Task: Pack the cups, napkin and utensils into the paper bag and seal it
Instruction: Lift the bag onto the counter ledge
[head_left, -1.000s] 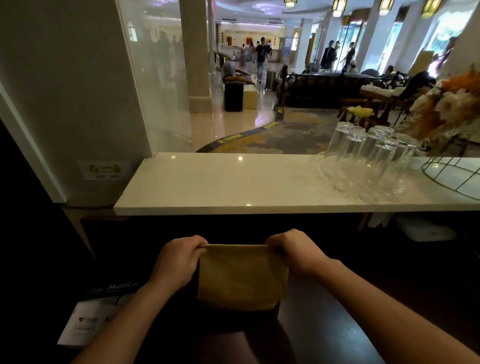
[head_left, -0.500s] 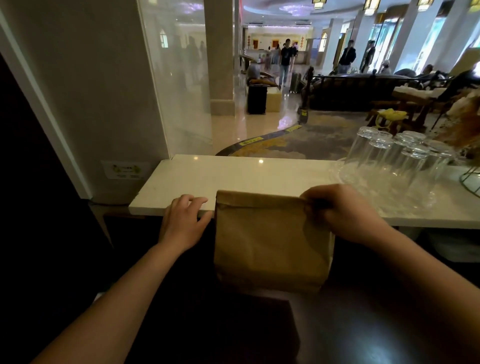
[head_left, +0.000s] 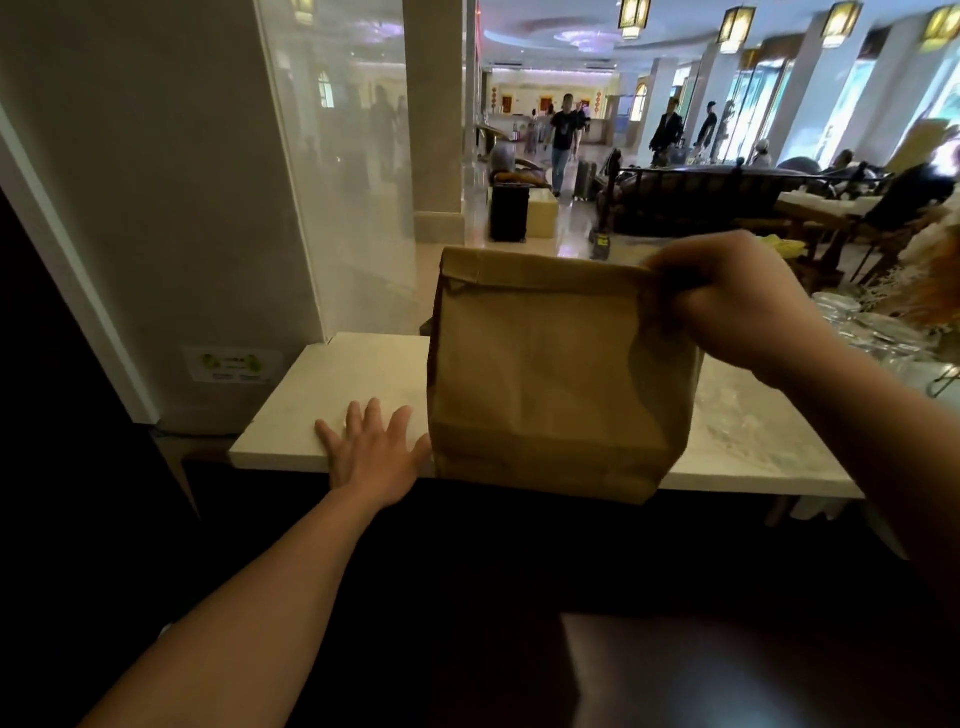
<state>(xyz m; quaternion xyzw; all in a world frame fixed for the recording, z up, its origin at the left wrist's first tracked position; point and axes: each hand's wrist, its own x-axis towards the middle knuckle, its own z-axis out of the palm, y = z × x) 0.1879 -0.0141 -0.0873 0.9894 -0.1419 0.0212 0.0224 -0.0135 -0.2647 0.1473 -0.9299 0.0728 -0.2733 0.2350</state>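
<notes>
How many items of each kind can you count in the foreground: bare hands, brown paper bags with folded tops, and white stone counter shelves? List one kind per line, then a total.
Bare hands: 2, the left hand flat on the shelf, the right hand gripping the bag's top
Brown paper bag with folded top: 1
White stone counter shelf: 1
Total: 4

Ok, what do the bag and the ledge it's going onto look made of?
The bag: brown kraft paper, matte, with creases and a folded-over top. The ledge: a pale stone-like slab, maybe marble or a composite, smooth with a slight sheen and faint veining toward the right.
</notes>
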